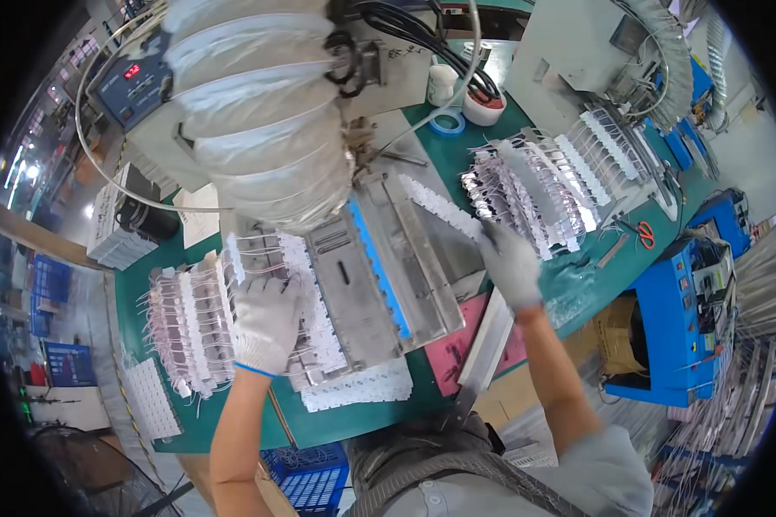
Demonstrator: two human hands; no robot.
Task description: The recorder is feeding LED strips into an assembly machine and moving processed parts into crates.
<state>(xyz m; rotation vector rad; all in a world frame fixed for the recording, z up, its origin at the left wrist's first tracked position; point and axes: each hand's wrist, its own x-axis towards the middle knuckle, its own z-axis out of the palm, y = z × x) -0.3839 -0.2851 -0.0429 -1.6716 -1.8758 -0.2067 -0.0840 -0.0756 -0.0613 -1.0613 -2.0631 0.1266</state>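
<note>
Left hand (267, 323): gloved, fingers pressed flat on white wired strips (306, 293) at the metal fixture's (379, 267) left side.
Right hand (509, 263): gloved, closed on a white strip (440, 209) stretching over the fixture.
Desk (457, 146): green.

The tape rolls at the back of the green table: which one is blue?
The flat, thin roll lying nearer the person is blue. The thicker roll behind it is white outside with a dark red middle.

My gloves (265, 320) are speckled white with blue cuffs; the bench (457, 151) is green, the jig's strip (378, 267) blue, the mat (453, 345) pink, perhaps red.
</note>
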